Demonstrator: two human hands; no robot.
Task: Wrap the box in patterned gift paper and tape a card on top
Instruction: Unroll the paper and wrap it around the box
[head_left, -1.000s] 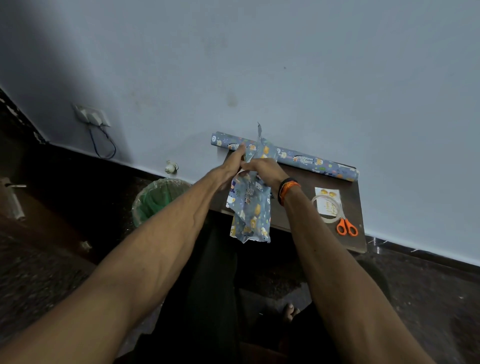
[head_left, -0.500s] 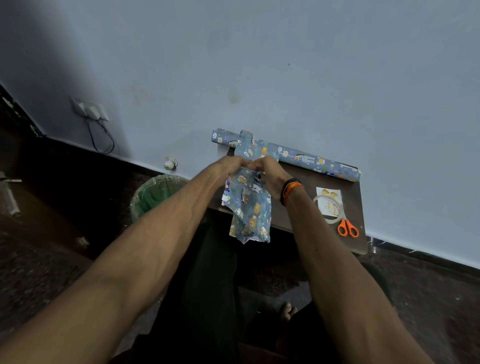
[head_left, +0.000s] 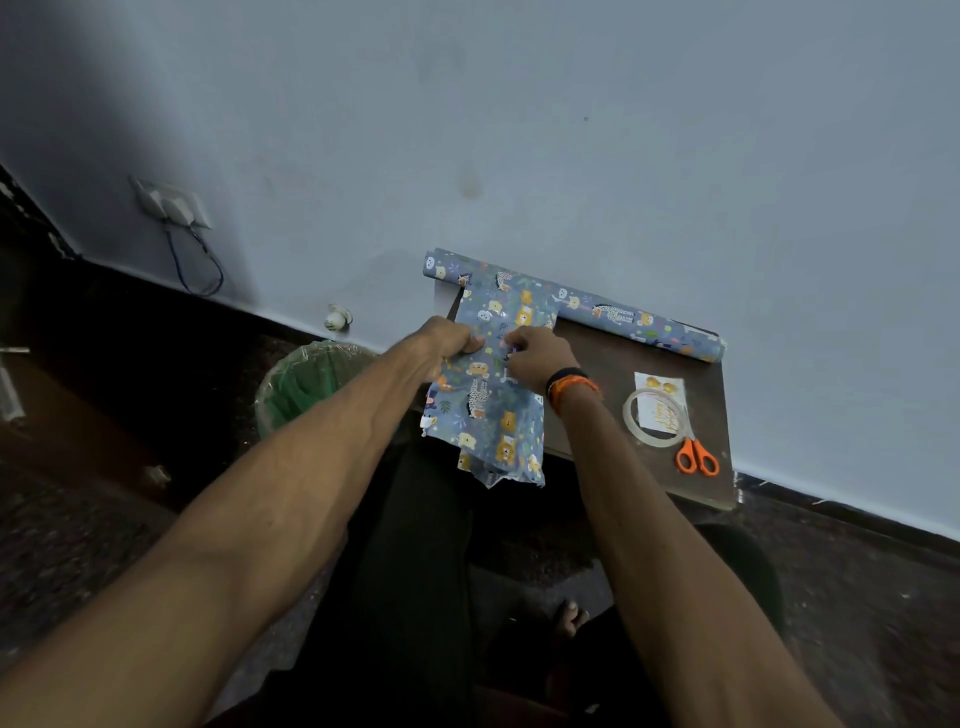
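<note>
Small dark brown table (head_left: 623, 358) stood against a pale blue wall (head_left: 571, 130). Item one: a cut sheet of blue patterned gift paper (head_left: 493, 405) with animal prints, lying over the table's left part, its near end hanging past the front edge, its far end reaching the roll. The box was not visible as such; whether it lay under the sheet could not be told. Left hand (head_left: 449, 345) gripped the sheet's left edge, fingers curled round the paper. Right hand (head_left: 535, 356) pinched the paper near the middle, fingers bent down onto it; its wrist carried a dark and orange band (head_left: 571, 384). Item two: the roll of gift paper (head_left: 613, 312), same pattern, lying along the wall at the table's back edge. Item three: a white card (head_left: 658, 402) with gold marks, flat on the table's right part. Item four: a ring of clear tape (head_left: 655, 418) resting on the card. Item five: orange-handled scissors (head_left: 697, 456), just beside the tape, toward the near right corner. On the floor left of the table stood a bin with a green liner (head_left: 311, 384). A wall socket with a dark cable (head_left: 174, 208) sat further left.
</note>
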